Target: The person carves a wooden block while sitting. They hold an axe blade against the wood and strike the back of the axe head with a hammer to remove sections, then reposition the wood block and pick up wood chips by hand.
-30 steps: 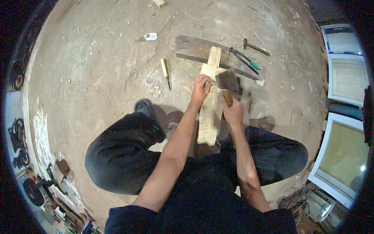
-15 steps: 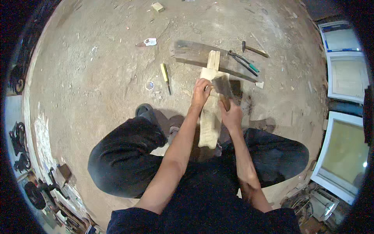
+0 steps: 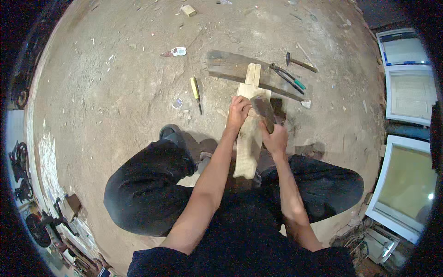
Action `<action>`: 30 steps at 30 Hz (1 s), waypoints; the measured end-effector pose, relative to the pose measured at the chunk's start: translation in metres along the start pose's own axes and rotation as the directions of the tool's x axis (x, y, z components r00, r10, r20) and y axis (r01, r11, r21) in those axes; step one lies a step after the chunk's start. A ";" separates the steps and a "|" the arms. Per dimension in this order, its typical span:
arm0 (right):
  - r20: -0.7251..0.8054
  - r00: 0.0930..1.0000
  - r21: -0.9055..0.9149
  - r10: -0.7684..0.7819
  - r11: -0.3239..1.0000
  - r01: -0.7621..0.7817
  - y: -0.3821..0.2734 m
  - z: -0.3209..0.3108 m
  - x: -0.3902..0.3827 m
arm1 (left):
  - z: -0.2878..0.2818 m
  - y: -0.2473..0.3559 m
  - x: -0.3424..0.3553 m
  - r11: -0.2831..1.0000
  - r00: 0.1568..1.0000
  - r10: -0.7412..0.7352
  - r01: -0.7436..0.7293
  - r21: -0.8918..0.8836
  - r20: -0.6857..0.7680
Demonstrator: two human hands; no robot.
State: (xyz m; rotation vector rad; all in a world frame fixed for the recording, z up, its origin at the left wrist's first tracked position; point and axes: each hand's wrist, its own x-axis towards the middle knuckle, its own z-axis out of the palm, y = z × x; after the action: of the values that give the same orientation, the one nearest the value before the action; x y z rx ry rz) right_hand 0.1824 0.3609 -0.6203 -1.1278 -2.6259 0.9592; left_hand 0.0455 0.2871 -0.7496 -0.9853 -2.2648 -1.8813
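Observation:
A pale wooden piece lies lengthwise between my legs, with a narrow slotted end resting on a dark weathered beam. Over its upper half, my left hand has its fingers curled in a pinch; whatever they hold is too small and blurred to name. My right hand is closed round the short wooden handle of what looks like a hatchet. Its broad dark head is smeared by motion and sits over the pale wood, close beside my left fingertips. I cannot tell whether it touches.
A yellow-handled chisel lies to the left. Green-gripped pincers rest by the beam's right part, with a hammer beyond. White window frames stand along the right edge. A wood block lies at the far side.
The hatchet head has shifted slightly down and to the right, with a small tilt. My left hand stays at the same spot on the wood. The whole view has moved a little.

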 end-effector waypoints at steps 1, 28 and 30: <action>-0.092 0.993 0.073 -0.070 0.994 0.077 0.000 -0.001 0.000 | -0.001 0.007 0.001 0.999 0.999 -0.048 0.048 -0.021 0.008; 0.031 0.996 -0.155 0.086 0.985 -0.080 -0.002 0.003 0.011 | 0.000 -0.003 -0.001 0.992 0.995 0.073 -0.080 0.095 0.071; -0.013 0.999 -0.031 0.052 0.998 -0.053 -0.006 -0.007 0.010 | 0.001 0.002 -0.003 0.995 0.998 0.011 -0.018 0.095 0.068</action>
State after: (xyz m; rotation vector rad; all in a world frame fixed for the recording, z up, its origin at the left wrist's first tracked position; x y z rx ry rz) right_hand 0.1736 0.3678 -0.6126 -1.2115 -2.6232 0.9210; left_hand 0.0490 0.2865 -0.7490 -1.0638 -2.3527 -1.7423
